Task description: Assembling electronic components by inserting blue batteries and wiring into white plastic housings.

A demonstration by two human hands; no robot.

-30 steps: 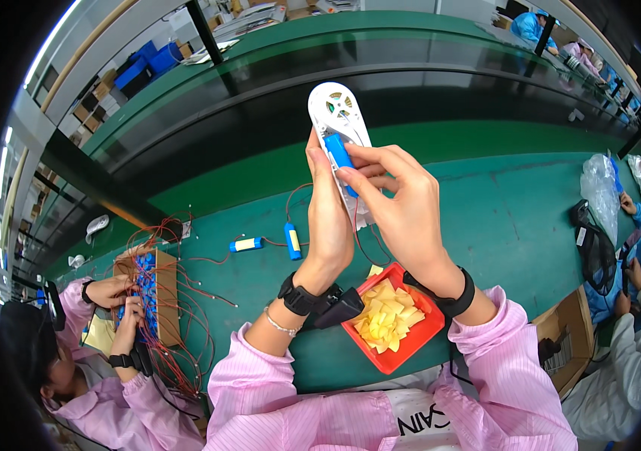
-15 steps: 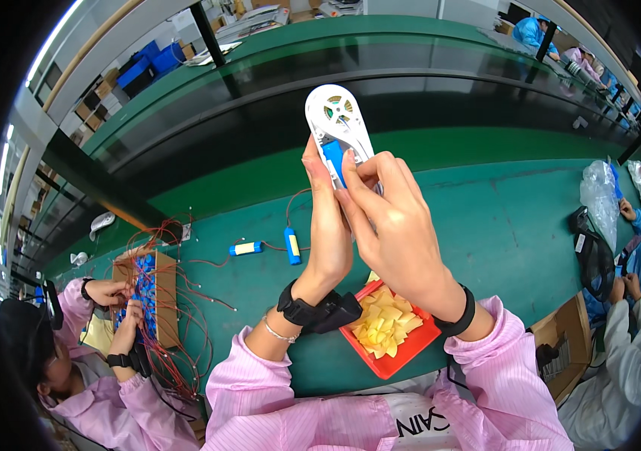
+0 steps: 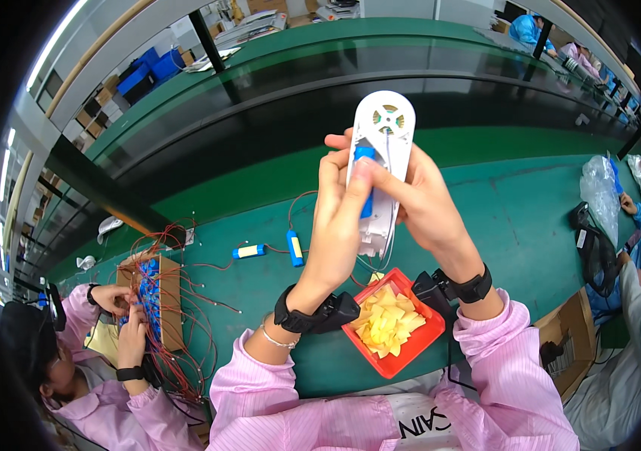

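Observation:
A long white plastic housing [image 3: 396, 148] is held up over the bench, its rounded end pointing away from me. In that end, a spoked round opening shows a copper-coloured coil. A blue battery [image 3: 365, 152] lies lengthwise in the housing's left side. My left hand [image 3: 337, 214] is closed around the left edge, its thumb lying along the battery. From the right, my right hand [image 3: 434, 201] grips the housing, its thumb reaching across to press on the battery. Thin wires hang from the housing's near end. The fingers behind the housing are partly hidden.
A red tray [image 3: 409, 351] of yellow paper pieces sits near my wrists. Two loose blue batteries [image 3: 295, 246] lie on the green bench to the left. Beyond them, a co-worker's hands [image 3: 126, 316] work at a cardboard box [image 3: 173, 304] of wired batteries. Plastic bags [image 3: 599, 192] lie far right.
The housing has moved right and slightly nearer, and turned more upright. My right hand has shifted from over its near end to its right side, thumb on the battery.

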